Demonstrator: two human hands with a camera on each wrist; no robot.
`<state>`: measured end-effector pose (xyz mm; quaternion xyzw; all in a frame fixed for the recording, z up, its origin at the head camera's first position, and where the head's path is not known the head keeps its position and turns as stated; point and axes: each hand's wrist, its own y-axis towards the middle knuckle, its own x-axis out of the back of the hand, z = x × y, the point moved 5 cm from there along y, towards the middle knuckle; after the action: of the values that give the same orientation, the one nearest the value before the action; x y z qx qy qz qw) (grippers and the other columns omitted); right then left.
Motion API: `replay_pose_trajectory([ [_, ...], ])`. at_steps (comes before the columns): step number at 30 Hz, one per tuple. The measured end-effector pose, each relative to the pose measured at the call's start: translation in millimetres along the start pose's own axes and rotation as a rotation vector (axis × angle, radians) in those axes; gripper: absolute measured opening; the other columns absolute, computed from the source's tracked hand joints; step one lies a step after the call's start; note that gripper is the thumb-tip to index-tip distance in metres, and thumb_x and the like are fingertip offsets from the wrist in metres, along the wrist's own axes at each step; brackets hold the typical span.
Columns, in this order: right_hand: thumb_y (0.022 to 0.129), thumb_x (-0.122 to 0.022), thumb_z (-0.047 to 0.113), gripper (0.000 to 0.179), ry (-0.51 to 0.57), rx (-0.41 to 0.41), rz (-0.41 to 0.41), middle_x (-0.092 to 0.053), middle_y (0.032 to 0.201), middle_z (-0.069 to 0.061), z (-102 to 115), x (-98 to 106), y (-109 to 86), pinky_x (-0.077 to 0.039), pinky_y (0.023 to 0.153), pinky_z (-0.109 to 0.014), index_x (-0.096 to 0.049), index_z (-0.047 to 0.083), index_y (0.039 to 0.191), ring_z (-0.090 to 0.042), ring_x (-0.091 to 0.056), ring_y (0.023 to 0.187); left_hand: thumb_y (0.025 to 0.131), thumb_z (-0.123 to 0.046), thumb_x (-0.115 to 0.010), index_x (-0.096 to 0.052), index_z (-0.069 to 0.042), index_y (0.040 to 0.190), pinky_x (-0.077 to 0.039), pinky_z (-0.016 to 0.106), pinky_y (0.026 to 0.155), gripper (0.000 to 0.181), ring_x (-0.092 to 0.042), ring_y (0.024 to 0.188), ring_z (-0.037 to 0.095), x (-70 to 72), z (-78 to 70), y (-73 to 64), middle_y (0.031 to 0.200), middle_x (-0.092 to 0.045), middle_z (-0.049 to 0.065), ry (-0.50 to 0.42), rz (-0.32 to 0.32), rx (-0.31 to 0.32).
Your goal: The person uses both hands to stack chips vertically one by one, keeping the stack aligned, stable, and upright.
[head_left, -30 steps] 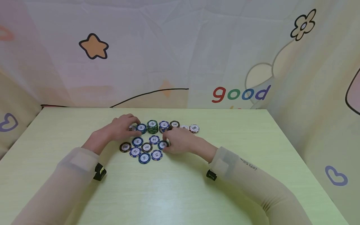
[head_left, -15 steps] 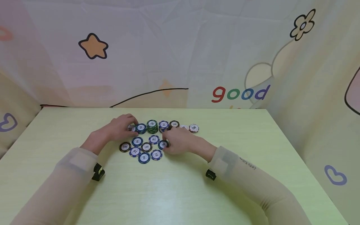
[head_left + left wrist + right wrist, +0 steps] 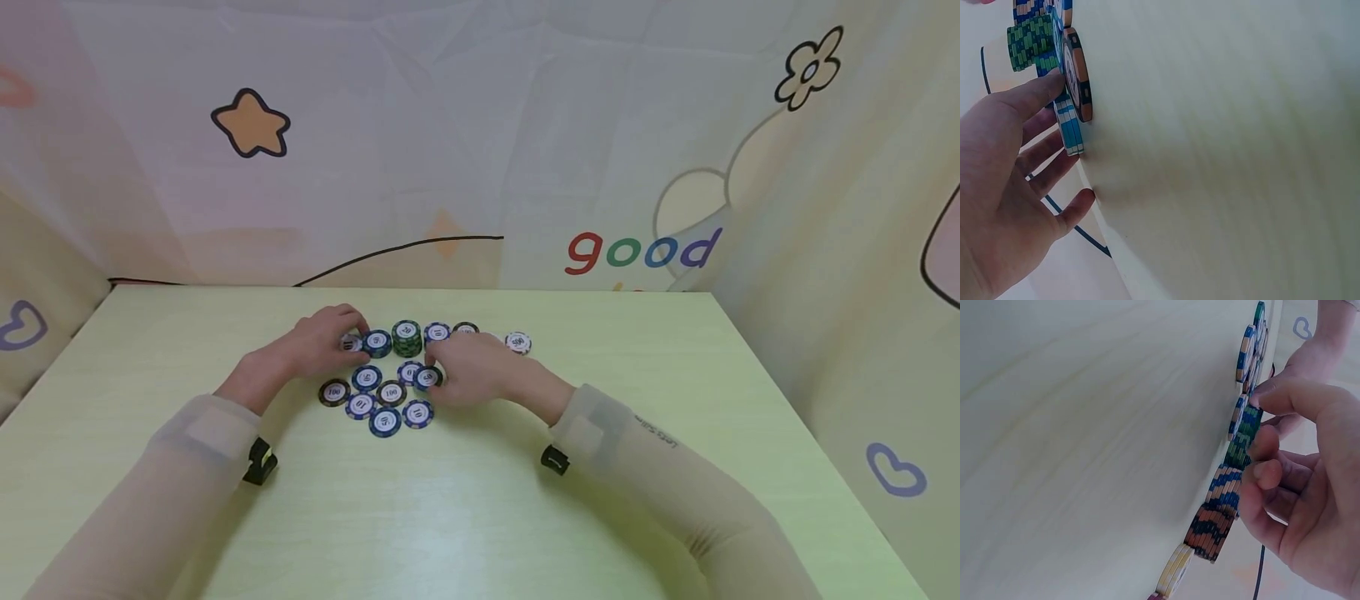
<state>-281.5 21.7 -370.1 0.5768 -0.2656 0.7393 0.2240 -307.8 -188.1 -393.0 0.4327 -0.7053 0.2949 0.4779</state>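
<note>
A green chip stack (image 3: 407,342) stands between left hand (image 3: 326,342) and right hand (image 3: 474,367).

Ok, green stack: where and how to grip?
Its round side wall, probably from above: thumb on the near side, fingers on the far side. The green stack stands upright, with the 50 stack and 10 stack close on either side, leaving little room for a sideways pinch.

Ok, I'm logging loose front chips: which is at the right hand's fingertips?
The dark blue chip overlapping a brighter blue chip in the head view; the others lie clear of the right hand.
</note>
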Motion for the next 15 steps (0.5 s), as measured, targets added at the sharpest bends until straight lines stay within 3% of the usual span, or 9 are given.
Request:
replay_pose_trajectory([
  [8, 0.094, -0.069, 0.036, 0.043, -0.012, -0.001, -0.028, -0.064, 0.080, 0.004, 13, 0, 18.4, -0.045, 0.058, -0.027, -0.066, 0.007, 0.125, -0.012, -0.056, 0.068, 0.095, -0.024, -0.075, -0.064, 0.000, 0.123, -0.036, 0.073, 0.099, 0.039, -0.051, 0.123, 0.043, -0.1, 1.1, -1.1, 0.136, -0.055, 0.024, -0.005, 0.003, 0.001],
  [15, 0.095, -0.068, 0.037, 0.043, 0.010, -0.061, -0.029, -0.065, 0.083, 0.003, 19, -1, 35.2, -0.044, 0.054, -0.025, -0.061, 0.008, 0.126, -0.011, -0.060, 0.065, 0.095, -0.023, -0.075, -0.064, -0.002, 0.122, -0.039, 0.071, 0.097, 0.036, -0.053, 0.121, 0.042, -0.2, 1.6, -1.8, 0.135, -0.056, 0.023, -0.001, -0.019, -0.022],
])
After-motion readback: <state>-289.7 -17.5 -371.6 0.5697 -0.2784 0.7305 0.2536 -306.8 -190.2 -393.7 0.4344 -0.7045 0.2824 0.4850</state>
